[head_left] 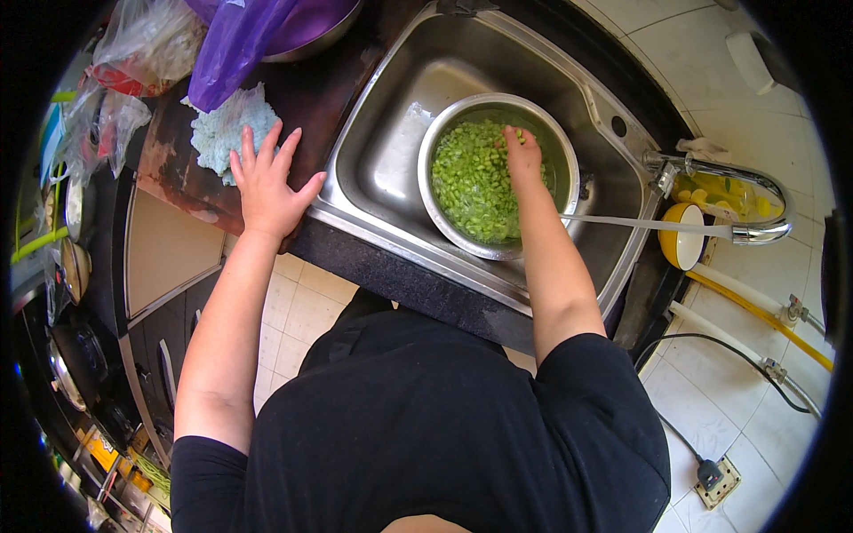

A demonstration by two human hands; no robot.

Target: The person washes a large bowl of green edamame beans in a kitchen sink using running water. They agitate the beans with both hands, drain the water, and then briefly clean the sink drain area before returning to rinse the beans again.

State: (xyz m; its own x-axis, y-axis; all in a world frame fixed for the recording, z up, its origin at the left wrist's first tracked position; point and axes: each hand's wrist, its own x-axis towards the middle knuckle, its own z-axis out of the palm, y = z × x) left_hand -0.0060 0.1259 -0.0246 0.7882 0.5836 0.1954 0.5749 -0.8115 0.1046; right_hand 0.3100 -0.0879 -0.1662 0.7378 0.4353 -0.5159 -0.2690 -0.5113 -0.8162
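Note:
In the sink (373, 173) sits a round metal bowl (430, 211) with many shelled green beans (475, 178) in water. My right hand (522, 153) reaches into the bowl at its right side, fingers curled round a few of the beans. A stream of water from the tap (764, 233) runs toward the bowl, passing by my right forearm. My left hand (270, 191) lies flat with spread fingers on the brown counter (178, 173), left of the sink. Its fingertips are close to a crumpled light blue cloth (233, 124).
A purple plastic bag (235, 53) and a metal basin (329, 35) stand at the far left, near clear bags (147, 44). Right of the sink, a yellow bowl (682, 238) leans by the tap. Pipes (755, 311) and a plug in a socket (715, 480) line the tiled wall.

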